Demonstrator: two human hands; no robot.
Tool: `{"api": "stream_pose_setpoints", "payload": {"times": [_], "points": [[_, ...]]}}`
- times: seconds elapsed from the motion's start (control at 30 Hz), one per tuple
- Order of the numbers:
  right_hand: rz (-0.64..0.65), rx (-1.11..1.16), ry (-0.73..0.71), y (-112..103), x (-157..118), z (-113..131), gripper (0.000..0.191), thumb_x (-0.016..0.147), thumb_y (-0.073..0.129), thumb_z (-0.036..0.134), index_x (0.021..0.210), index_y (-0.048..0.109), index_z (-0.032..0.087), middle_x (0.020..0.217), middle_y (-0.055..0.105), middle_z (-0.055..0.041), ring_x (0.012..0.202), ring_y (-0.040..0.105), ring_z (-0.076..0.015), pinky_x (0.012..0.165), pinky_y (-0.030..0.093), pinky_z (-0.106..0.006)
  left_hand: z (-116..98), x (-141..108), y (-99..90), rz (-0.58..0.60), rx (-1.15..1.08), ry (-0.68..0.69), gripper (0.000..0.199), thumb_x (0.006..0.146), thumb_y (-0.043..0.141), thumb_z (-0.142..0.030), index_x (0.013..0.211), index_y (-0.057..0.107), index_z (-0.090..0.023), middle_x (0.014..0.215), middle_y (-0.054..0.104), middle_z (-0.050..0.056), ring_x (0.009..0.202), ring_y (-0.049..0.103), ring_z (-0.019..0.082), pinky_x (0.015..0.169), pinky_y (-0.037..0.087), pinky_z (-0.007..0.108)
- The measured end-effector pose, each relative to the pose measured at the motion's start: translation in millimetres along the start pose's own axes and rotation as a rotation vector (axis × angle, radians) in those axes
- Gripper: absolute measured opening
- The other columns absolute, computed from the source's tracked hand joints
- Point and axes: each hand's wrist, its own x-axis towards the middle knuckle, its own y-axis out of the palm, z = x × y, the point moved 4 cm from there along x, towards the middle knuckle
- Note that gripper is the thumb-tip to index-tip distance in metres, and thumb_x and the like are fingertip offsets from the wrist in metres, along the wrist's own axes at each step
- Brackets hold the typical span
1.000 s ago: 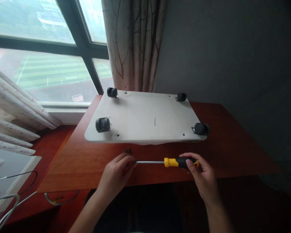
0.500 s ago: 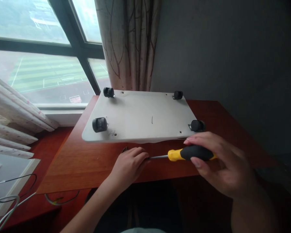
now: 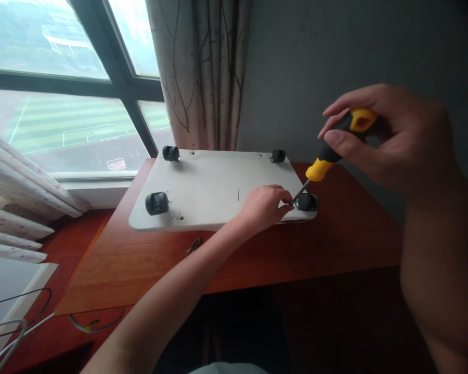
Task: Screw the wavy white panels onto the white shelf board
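Note:
My right hand point(image 3: 405, 140) grips the black-and-yellow handle of a screwdriver point(image 3: 326, 153), which tilts down to the left. Its tip meets the pinched fingers of my left hand point(image 3: 262, 206), beside the near right caster point(image 3: 307, 202). Whatever the left fingertips hold is too small to make out. Under that hand lies a white board point(image 3: 210, 182) with black casters at its corners: one near left point(image 3: 157, 203), one far left point(image 3: 170, 154), one far right point(image 3: 278, 156). Small holes show in the board. A little pile of screws point(image 3: 194, 245) rests in front of it.
The board lies on a reddish-brown wooden table point(image 3: 253, 265). Behind stand a patterned curtain point(image 3: 203, 72), a window point(image 3: 70, 124) and a grey wall point(image 3: 296, 67). Cables point(image 3: 11, 332) hang at the lower left.
Both hands have moved up and to the right, from in front of the board to its near right caster. The screwdriver has swung from nearly level to pointing steeply down.

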Motion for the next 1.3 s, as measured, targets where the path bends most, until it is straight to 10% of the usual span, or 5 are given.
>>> {"api": "stream_pose_setpoints", "payload": {"times": [0.7, 1.3], "points": [[0.12, -0.042, -0.006, 28.0, -10.5, -17.7, 0.019, 0.086, 0.067, 0.038, 0.102, 0.069, 0.028, 0.091, 0.073, -0.001, 0.08, 0.068, -0.0219, 0.07, 0.049, -0.033, 13.2, -10.5, 14.4, 0.061, 0.082, -0.036, 0.016, 0.087, 0.06, -0.021, 0.097, 0.072, -0.022, 0.097, 0.07, 0.004, 0.078, 0.064, 0.018, 0.068, 0.047, 0.028], [0.29, -0.166, 0.051, 24.3, -9.6, -24.1, 0.03, 0.086, 0.063, 0.046, 0.11, 0.066, 0.029, 0.099, 0.073, -0.0036, 0.08, 0.065, -0.0236, 0.07, 0.046, -0.034, 13.1, -119.2, -9.2, -0.156, -0.09, -0.02, 0.02, 0.095, 0.052, -0.019, 0.11, 0.065, -0.023, 0.111, 0.066, 0.004, 0.078, 0.063, 0.01, 0.068, 0.051, 0.021]]}}
